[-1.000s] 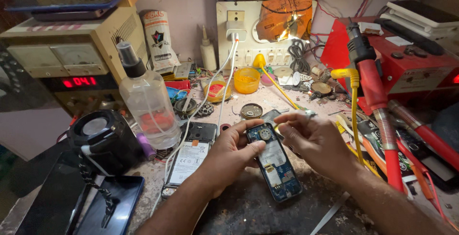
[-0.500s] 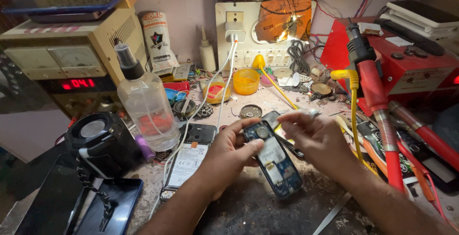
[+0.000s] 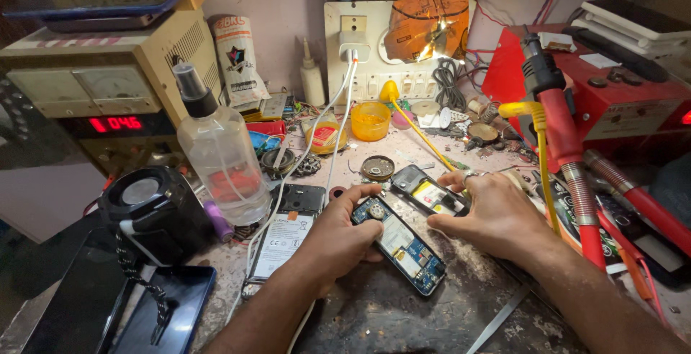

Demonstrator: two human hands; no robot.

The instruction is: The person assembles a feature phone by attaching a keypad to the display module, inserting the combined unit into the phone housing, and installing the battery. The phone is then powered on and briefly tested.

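While both hands [image 3: 338,235] hold an opened phone [image 3: 401,244], a clear spray bottle [image 3: 222,154] stands nearby

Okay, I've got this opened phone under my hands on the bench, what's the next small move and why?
Probably bring the right hand back onto the opened phone. Only the left hand steadies it, thumb near the top of its exposed board, while the right hand rests partly on a second opened handset just behind. Two hands would likely hold the board steadier.
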